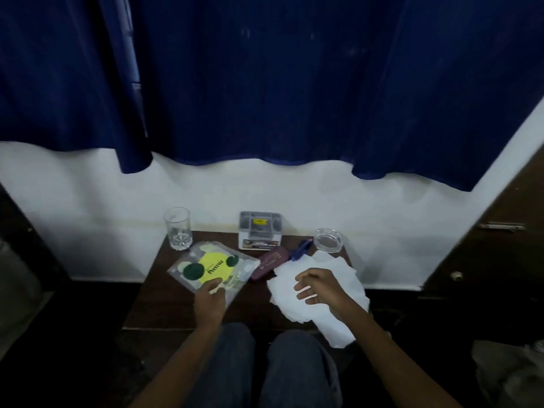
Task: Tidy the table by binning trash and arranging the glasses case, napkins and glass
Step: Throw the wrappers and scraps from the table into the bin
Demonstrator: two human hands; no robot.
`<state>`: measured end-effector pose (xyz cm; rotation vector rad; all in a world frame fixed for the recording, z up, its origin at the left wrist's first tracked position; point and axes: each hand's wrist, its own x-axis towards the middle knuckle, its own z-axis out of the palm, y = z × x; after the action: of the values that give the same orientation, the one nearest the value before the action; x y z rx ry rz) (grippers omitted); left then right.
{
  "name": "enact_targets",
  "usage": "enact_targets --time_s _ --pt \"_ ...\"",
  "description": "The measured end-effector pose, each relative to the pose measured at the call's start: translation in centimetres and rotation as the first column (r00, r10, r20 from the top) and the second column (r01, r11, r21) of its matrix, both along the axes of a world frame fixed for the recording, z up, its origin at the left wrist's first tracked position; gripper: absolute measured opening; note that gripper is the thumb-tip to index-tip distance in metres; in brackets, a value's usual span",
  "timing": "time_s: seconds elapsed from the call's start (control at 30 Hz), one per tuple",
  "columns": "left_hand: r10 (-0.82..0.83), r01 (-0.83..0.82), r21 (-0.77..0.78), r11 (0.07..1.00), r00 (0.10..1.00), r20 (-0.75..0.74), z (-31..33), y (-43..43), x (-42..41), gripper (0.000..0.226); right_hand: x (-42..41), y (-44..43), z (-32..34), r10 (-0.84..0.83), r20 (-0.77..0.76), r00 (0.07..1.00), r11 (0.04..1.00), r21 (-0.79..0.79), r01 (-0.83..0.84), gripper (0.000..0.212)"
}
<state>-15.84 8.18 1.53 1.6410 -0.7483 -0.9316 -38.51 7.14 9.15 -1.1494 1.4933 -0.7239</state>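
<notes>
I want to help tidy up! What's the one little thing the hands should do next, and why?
Probably the right hand should close on the torn white paper and lift it for binning. That hand is open just above the sheet, the paper's edges are ragged like trash, and the left hand is busy pinching the Premia packet.

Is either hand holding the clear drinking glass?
No, the clear drinking glass stands at the dark wooden table's back-left corner, apart from left hand and right hand.
</notes>
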Motion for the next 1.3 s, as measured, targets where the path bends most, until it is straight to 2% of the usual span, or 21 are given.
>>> enact_targets --time_s 0.13,0.2,0.3,0.43,0.53,0.63,0.73,0.87,0.93,1.03,1.1,1.23,1.3 --pt "0.072 -0.046 0.219 0.975 0.991 -0.114 -2.6 -0.5 3.6 0.028 3.7 0.2 -1.2 -0.022 0.07 0.997 0.999 0.042 0.019 0.018" --pt "0.095 -0.025 0.264 0.964 0.963 -0.253 -2.7 -0.1 4.0 0.023 5.2 0.7 -2.2 -0.052 0.13 0.99 0.997 0.061 0.045 0.017" --pt "0.125 0.014 0.295 0.955 0.887 -0.445 -2.4 0.2 3.7 0.026 6.5 2.0 -3.9 -0.13 0.246 0.961 0.99 0.082 0.113 0.012" --pt "0.147 0.008 0.276 0.961 0.832 -0.535 -2.4 -0.6 4.0 0.034 6.6 2.8 -4.9 -0.219 0.314 0.924 0.976 0.078 0.204 0.012" --pt "0.213 -0.045 0.276 0.96 0.757 -0.618 -2.2 -1.5 4.4 0.055 6.0 2.7 -4.8 -0.24 0.337 0.91 0.971 0.08 0.226 0.012" --pt "0.212 -0.037 0.264 0.964 0.705 -0.677 -2.1 -2.4 4.6 0.055 5.8 2.7 -4.9 -0.234 0.325 0.917 0.972 0.064 0.225 0.011" --pt "0.168 0.018 0.277 0.961 0.756 -0.633 -1.4 -3.3 4.6 0.046 6.0 2.7 -5.0 -0.228 0.291 0.929 0.974 0.058 0.22 0.013" --pt "0.093 0.095 0.304 0.948 0.83 -0.55 -1.1 -4.1 4.8 0.019 6.2 2.5 -5.0 -0.214 0.266 0.94 0.977 0.072 0.201 0.015" --pt "0.058 0.114 0.287 0.951 0.846 -0.529 -0.9 -3.9 5.2 0.007 6.1 2.5 -5.2 -0.223 0.261 0.939 0.975 0.068 0.212 0.016" --pt "0.004 0.115 0.203 0.972 0.861 -0.508 -0.4 -2.9 5.9 0.01 6.0 2.6 -5.4 -0.223 0.262 0.939 0.975 0.058 0.215 0.017" --pt "-0.039 0.124 0.123 0.985 0.841 -0.54 0.2 -2.0 6.4 0.011 6.0 2.7 -5.4 -0.217 0.269 0.938 0.976 0.049 0.212 0.017" --pt "-0.055 0.057 -0.021 0.998 0.714 -0.698 1.3 -0.5 8.0 0.019 6.0 2.7 -5.7 -0.206 0.271 0.94 0.978 0.039 0.204 0.016" --pt "-0.108 0.078 -0.075 0.994 0.644 -0.757 1.8 0.3 9.0 0.014 5.9 2.8 -5.7 -0.211 0.274 0.938 0.977 0.032 0.21 0.016"
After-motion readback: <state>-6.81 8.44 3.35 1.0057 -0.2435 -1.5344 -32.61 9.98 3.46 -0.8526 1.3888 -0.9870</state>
